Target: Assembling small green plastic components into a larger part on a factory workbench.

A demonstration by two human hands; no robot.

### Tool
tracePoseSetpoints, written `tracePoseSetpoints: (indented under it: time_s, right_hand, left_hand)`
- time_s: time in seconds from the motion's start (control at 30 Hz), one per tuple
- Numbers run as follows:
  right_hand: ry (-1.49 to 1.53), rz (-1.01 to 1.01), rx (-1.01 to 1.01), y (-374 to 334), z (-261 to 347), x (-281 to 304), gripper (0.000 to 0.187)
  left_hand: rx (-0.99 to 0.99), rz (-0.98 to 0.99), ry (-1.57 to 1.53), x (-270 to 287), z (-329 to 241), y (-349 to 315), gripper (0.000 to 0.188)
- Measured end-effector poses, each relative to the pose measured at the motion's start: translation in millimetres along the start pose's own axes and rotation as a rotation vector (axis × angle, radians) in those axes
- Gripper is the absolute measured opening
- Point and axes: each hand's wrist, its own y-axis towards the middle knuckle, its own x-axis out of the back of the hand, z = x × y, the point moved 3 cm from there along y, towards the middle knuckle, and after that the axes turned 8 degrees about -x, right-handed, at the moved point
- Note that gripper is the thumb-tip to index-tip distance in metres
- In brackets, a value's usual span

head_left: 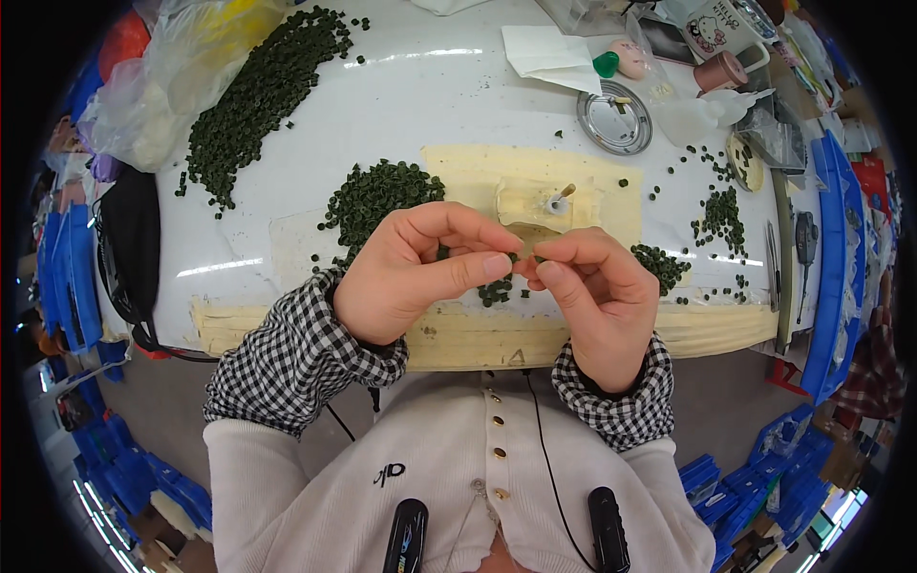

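My left hand (pixel 420 269) is closed in a pinch, thumb against forefinger, on a small dark green part (pixel 515 257). Facing it, my right hand (pixel 604 298) pinches too, with another dark green bit (pixel 540 259) showing at its fingertips. The fingers hide most of both pieces. Both hands meet above the near side of the table. Below the fingertips lies a small group of the same green parts (pixel 495 292). A larger heap of green parts (pixel 380 202) sits just beyond my left hand. Past my fingertips stands a tape-covered block (pixel 521 203) with a short upright peg (pixel 558 202).
A long pile of green parts (pixel 258 105) covers the far left, beside plastic bags (pixel 158 105). Further parts (pixel 659 269) lie right of my right hand. A round metal lid (pixel 614 118), white paper (pixel 551 57) and a mug (pixel 721 33) occupy the far right. Blue bins (pixel 829 277) flank the table.
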Motion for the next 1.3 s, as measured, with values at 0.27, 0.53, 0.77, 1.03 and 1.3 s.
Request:
tracePoseSetpoints:
  time_s: [0.27, 0.53, 0.77, 1.03, 1.3]
  right_hand:
    - [0.056, -0.029, -0.077, 0, -3, -7, 0.011]
    - [-0.016, -0.066, 0.007, -2, -6, -11, 0.013]
    - [-0.086, -0.072, 0.102, -5, -3, -12, 0.021]
    - [0.145, 0.056, -0.078, -1, -4, -7, 0.022]
    - [0.213, 0.111, -0.148, -1, -4, -3, 0.022]
  left_hand:
    - [-0.003, -0.032, 0.081, -4, -8, 1, 0.012]
    - [-0.064, -0.061, 0.117, -1, -5, 0, 0.011]
    - [-0.115, -0.102, 0.105, 3, -4, 0, 0.011]
    - [-0.093, -0.122, 0.207, 3, -7, -1, 0.008]
    - [-0.176, -0.109, 0.357, 3, -8, -3, 0.009]
